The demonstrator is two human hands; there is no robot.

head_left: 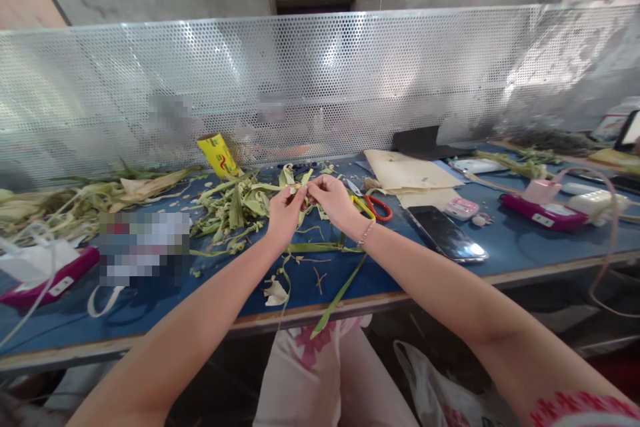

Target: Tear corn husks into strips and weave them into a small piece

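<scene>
While both hands are brought together near the middle of the blue-topped table (307,280), a pale green, limp leaf strip (306,178) is pinched between them. By the left hand (284,212) it is held between thumb and fingertips, with the grip closed; by the right hand (331,197) it is also pinched, although the exact finger contact cannot be told.

At nine o'clock from the hands, a tangled heap of wilted green leaves (233,207) is spread, with a bright yellow cylindrical container (219,156) tilted at ten. Towards four, red-and-yellow-handled scissors (376,198) are seen near the right wrist, and a black glass-fronted phone (445,232) is laid farther out. Between two and three, tan paper sheets (407,171) are stacked. Near six, a pale curled leaf scrap (276,293) is seen, and a long green blade (341,295) is draped over the table's edge.
</scene>
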